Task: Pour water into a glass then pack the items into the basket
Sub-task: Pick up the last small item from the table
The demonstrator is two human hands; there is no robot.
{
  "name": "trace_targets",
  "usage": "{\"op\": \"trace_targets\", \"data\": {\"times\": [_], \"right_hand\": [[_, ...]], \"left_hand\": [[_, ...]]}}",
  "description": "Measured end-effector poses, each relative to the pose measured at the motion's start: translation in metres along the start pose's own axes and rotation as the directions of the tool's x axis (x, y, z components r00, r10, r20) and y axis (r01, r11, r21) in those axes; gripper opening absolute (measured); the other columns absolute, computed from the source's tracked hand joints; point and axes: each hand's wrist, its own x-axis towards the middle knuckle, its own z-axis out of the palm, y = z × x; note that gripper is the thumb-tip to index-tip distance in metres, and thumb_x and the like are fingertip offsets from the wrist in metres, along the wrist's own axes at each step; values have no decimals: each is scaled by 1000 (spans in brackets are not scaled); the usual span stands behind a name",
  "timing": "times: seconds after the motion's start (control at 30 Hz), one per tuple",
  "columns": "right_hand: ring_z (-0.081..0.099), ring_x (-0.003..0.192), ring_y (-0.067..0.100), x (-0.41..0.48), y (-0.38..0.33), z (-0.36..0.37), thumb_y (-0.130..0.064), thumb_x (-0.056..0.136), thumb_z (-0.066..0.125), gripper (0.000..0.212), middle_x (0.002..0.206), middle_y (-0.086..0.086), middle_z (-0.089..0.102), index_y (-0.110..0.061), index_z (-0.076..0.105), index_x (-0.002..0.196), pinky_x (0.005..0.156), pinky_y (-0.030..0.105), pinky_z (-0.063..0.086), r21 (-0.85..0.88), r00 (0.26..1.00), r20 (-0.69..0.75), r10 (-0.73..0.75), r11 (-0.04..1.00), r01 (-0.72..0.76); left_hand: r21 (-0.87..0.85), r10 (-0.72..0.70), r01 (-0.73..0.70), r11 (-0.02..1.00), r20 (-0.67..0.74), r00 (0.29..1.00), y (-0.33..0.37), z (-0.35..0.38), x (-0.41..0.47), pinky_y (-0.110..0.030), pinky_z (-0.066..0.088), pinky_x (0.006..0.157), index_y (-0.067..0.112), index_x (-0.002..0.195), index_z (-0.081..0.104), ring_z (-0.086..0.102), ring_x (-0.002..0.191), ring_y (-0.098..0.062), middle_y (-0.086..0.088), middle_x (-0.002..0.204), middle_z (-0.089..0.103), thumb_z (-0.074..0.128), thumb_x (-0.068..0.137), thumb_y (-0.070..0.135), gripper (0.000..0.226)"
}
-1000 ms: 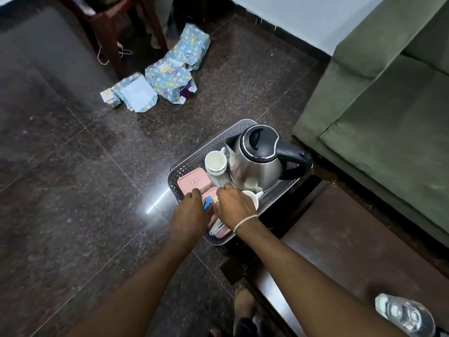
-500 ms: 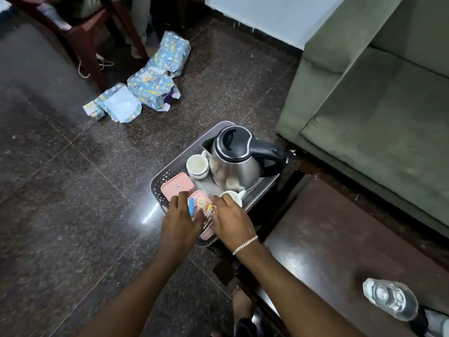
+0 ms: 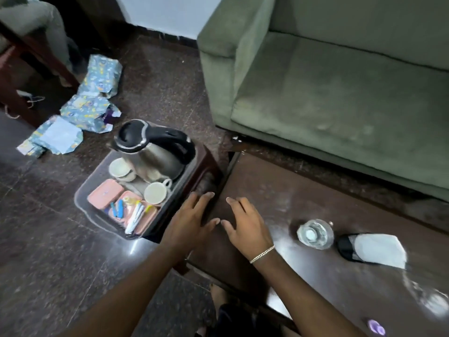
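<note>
**Packed basket beside table, both hands free**

Left hand (image 3: 192, 221) and right hand (image 3: 245, 227) are flat at the left edge of the glossy dark wood table (image 3: 303, 198). Fingers spread, each grip wide, holding nothing. Grey rectangular basket (image 3: 81, 199) sits left of them, blurred. It holds a steel kettle (image 3: 155, 159) with a black lid, two round white cups (image 3: 155, 192), rounded pink boxes (image 3: 105, 196) and pens (image 3: 134, 216). A clear round vessel (image 3: 314, 234) stands on the table, right of the hands.

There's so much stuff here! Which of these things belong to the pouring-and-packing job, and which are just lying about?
Part of the job:
basket, kettle, white cups, closed pink box, open pink box of pens, glass of water on the table.

Just lying about:
blue wrapped parcels on the floor, green sofa, black-and-white cloth beside the glass.
</note>
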Motion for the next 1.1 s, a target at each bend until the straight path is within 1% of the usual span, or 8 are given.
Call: {"op": "trace_targets", "data": {"times": [0.13,0.33,0.53,0.63,0.83,0.93,1.0,1.1], "right_hand": [[56,119,28,-45,59,-30,-33,88,68,61,133,4,54,-16,49,144,100,41,50,-5,994,-43,100,995,-100],[55,124,28,-118,144,-67,-31,90,69,58,137,6,54,-13,51,142,99,38,51,15,966,-75,249,968,-249],[58,118,26,-196,216,-93,-30,90,69,52,131,5,57,-13,55,137,94,36,51,-5,916,-102,388,920,-391],[59,113,28,-233,247,-96,-28,87,70,49,127,5,58,-13,59,132,92,38,53,-4,884,-116,452,890,-455],[63,101,27,-300,295,-71,-37,82,76,50,119,1,57,-17,61,126,80,35,56,16,797,-42,603,798,-603],[64,106,30,-319,308,-52,-40,78,81,53,123,4,59,-17,66,123,87,37,56,28,783,-22,621,784,-621],[64,110,30,-324,312,-43,-36,75,84,52,125,5,60,-18,69,121,90,35,56,35,779,-27,627,779,-626],[68,98,31,-327,315,-33,-22,72,84,46,121,7,60,-17,70,116,81,35,57,44,779,-33,626,780,-624]], "left_hand": [[27,79,-81,996,75,994,60,45,9,-39,58,87,23,149,43,60,119,-24,0,137,48,74,88,47,72],[-14,183,-184,983,200,963,143,118,4,-36,57,90,26,149,40,60,118,-21,2,137,47,70,87,49,72],[-53,316,-316,947,303,899,217,193,-16,-34,54,93,19,147,46,63,116,-25,-3,137,51,70,89,47,69],[-77,320,-315,946,372,872,249,224,-29,-38,54,96,24,151,42,61,120,-25,0,140,46,66,91,48,68],[-72,288,-290,954,476,831,275,258,-41,-43,56,89,25,150,39,62,111,-29,0,133,44,65,92,47,66],[-54,289,-308,950,525,800,274,269,-46,-42,56,90,26,151,39,64,112,-30,-1,135,43,64,93,46,67],[-56,298,-320,946,542,785,272,276,-49,-41,56,90,26,151,38,64,111,-30,0,136,43,64,93,45,67],[-45,305,-338,940,552,776,269,287,-52,-41,55,90,25,152,38,65,111,-32,-1,138,43,62,93,45,67]]}}
